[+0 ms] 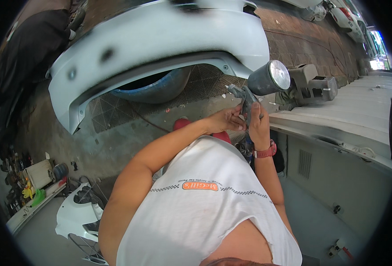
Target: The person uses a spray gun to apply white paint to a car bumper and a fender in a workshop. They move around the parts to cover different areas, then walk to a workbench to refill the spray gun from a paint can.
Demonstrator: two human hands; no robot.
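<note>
My right hand (pixel 259 127), with a red watch on its wrist, is wrapped round the handle of a grey paint spray gun (pixel 248 99). A dark cup (pixel 265 80) with a pale round end sits on the gun, tilted to the right. My left hand (pixel 228 120) has its fingers curled against the gun's near left side; the exact part they grip is hard to make out. Beyond both hands stands a white car bumper (pixel 160 37) with dark sprayed patches, apart from the gun.
Under the bumper is a blue-rimmed drum (pixel 160 91). A hose (pixel 145 119) runs over the floor. At right are beige plastic parts (pixel 313 84) and a white ribbed panel (pixel 351 102). A cluttered shelf (pixel 40 201) and a white fairing (pixel 78 210) stand at left; dark cloth (pixel 36 48) hangs far left.
</note>
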